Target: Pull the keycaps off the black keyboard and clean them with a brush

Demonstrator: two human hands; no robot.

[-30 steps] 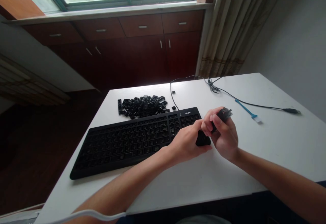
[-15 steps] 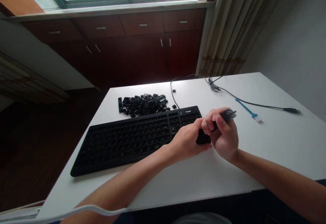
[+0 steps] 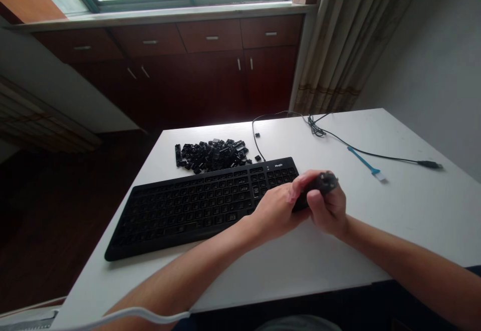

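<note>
Between the hands, in the head view, a small black plastic piece [image 3: 323,183] is held above the white bench [image 3: 398,220]. The right hand [image 3: 327,208] is curled closed around it, and the left hand [image 3: 276,210] is also closed, pressing against its lower end. The fingers hide much of it, so whether it is one part or two cannot be told. It likely handles as light, stiff and smooth, best taken by its edges with the fingertips. Just left of the left hand lies a black full-size keyboard [image 3: 188,210], with a heap of black keycaps [image 3: 210,155] beyond it. Right of the right hand lie a blue plastic strip [image 3: 363,161] and a thin black cable [image 3: 379,153].
</note>
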